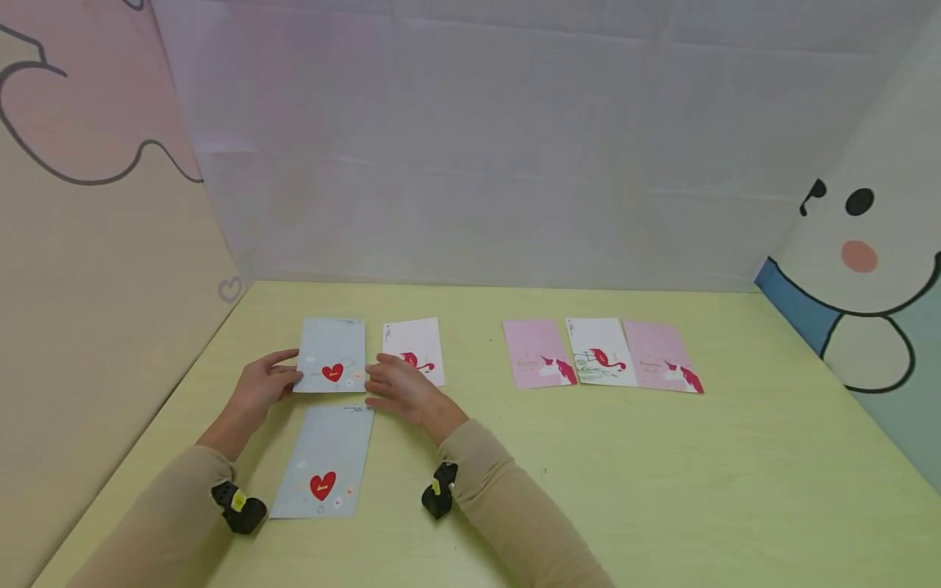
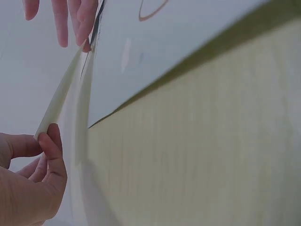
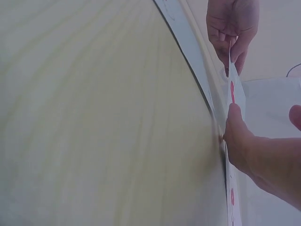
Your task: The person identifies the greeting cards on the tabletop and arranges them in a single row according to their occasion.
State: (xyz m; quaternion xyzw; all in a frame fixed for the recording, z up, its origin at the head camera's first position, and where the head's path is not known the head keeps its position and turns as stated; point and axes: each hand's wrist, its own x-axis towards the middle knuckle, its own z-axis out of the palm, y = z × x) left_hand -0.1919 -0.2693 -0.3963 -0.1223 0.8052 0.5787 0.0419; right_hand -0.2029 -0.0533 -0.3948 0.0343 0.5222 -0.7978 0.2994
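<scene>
A pale blue card with a red heart (image 1: 332, 355) is pinched at its left edge between the thumb and fingers of my left hand (image 1: 260, 392). In the left wrist view this card (image 2: 59, 101) appears almost edge-on, lifted at a tilt. My right hand (image 1: 408, 392) is at the card's right edge with its fingers extended; fingertips seem to touch the edge. Below lies a larger pale blue sheet (image 1: 323, 457) with a matching heart. Partly behind my right hand is a white flamingo card (image 1: 413, 339).
Farther right, a pink unicorn card (image 1: 537, 347), another white flamingo card (image 1: 597, 339) and a second pink unicorn card (image 1: 657, 347) lie side by side on the light yellow table (image 1: 662, 490). A pale cloth wall (image 1: 478, 163) rises behind the table, with printed panels at both sides.
</scene>
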